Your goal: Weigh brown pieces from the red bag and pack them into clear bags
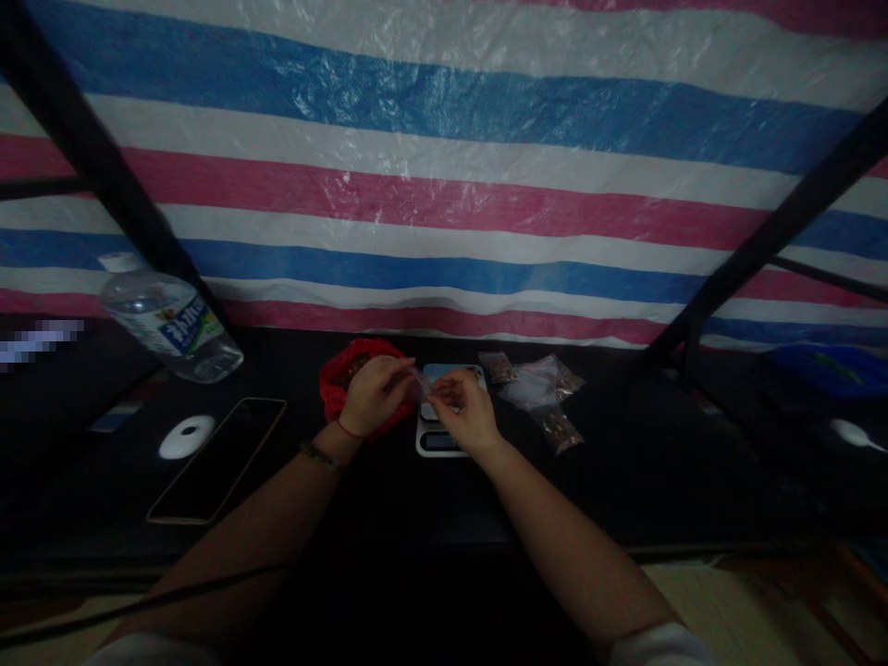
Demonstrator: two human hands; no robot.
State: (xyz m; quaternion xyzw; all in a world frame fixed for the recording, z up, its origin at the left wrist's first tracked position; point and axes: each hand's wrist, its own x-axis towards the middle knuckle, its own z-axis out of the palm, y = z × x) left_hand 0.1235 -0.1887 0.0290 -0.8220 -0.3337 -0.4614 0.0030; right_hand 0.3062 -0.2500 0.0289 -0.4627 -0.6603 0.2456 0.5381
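Observation:
Between my two hands, above a small white digital scale, is a small clear zip bag. My left hand pinches the bag's left side, near a red plastic bag of brown bits. From the other side my right hand grips it with thumb and fingers, covering part of the scale. How much the bag holds is hidden by my fingers. Right of the scale lie filled zip bags of brown bits, along with paler, flat-looking clear bags.
A large clear bottle stands at the left. In front of it lie a white rounded object and a dark phone. Black slanted frame bars flank the black tabletop. Behind hangs a striped plastic sheet.

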